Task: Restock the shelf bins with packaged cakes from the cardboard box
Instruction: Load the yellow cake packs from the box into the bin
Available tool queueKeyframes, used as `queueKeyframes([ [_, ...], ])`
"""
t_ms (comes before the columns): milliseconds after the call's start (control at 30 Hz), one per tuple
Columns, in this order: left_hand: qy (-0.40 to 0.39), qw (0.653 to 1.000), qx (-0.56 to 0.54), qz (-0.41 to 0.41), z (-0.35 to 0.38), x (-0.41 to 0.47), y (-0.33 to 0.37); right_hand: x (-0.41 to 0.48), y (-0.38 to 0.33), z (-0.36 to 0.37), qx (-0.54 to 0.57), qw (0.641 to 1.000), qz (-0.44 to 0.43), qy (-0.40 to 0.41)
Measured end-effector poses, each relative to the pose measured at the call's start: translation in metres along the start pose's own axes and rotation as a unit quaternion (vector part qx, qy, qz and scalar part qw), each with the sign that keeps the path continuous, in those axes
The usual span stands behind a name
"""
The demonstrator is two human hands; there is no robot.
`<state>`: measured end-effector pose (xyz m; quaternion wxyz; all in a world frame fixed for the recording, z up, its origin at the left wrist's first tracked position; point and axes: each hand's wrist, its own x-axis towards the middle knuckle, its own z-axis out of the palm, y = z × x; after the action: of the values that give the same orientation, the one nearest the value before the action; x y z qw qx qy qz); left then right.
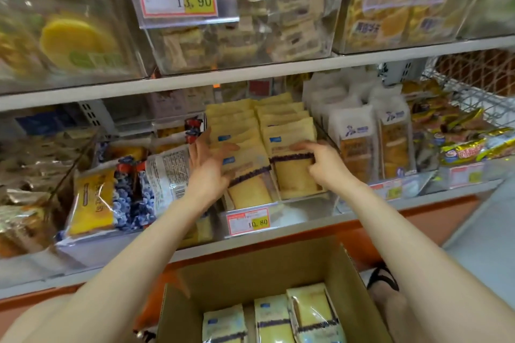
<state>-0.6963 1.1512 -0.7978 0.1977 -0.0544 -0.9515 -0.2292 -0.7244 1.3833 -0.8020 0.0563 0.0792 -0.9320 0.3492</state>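
Note:
Two rows of pale yellow packaged cakes with a dark purple stripe fill a clear shelf bin (306,211) on the lower shelf. My left hand (207,167) grips the front cake of the left row (250,186), thumb over its top. My right hand (324,164) pinches the front cake of the right row (295,178) at its right side. Below, an open cardboard box (250,278) holds three more of the same cakes (312,312) standing on end.
Blueberry cake packs (117,195) fill the bin to the left, white-topped packs (359,145) the bin to the right. Clear bins of other cakes sit on the upper shelf (250,69). A price tag reading 10.80 (248,221) hangs on the bin front. A sandalled foot (383,278) stands beside the box.

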Motion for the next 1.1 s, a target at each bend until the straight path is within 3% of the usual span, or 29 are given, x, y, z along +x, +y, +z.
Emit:
queueKeyframes([
  [100, -0.011, 1.0, 0.002, 0.001, -0.007, 0.0, 0.001, -0.007, -0.007, 0.001, -0.041, 0.998, 0.009, 0.039],
  [300, -0.002, 0.999, -0.007, 0.038, -0.019, -0.005, 0.006, -0.021, -0.018, -0.009, -0.132, 0.979, -0.069, 0.142],
  [467, -0.029, 0.997, 0.001, 0.07, -0.02, -0.006, 0.012, -0.027, -0.022, -0.009, -0.242, 0.948, -0.052, 0.201],
  [533, -0.042, 0.996, 0.009, 0.082, -0.02, -0.005, 0.014, -0.027, -0.025, -0.008, -0.249, 0.955, -0.026, 0.159],
  [667, -0.051, 0.993, 0.028, 0.106, -0.019, -0.001, 0.011, -0.02, -0.02, 0.001, -0.256, 0.963, 0.065, -0.051],
  [767, -0.054, 0.992, 0.04, 0.107, -0.019, 0.002, 0.007, -0.011, -0.013, 0.011, -0.165, 0.976, 0.073, -0.123],
  [867, -0.058, 0.991, 0.061, 0.107, -0.02, 0.005, 0.002, -0.004, -0.007, 0.011, -0.129, 0.983, 0.067, -0.109],
  [1000, -0.075, 0.988, 0.083, 0.102, -0.02, 0.01, -0.005, -0.005, -0.013, 0.004, -0.174, 0.983, 0.044, -0.031],
  [1100, -0.09, 0.989, 0.086, 0.084, -0.018, 0.011, -0.007, -0.005, -0.022, 0.006, -0.089, 0.991, 0.021, -0.098],
])
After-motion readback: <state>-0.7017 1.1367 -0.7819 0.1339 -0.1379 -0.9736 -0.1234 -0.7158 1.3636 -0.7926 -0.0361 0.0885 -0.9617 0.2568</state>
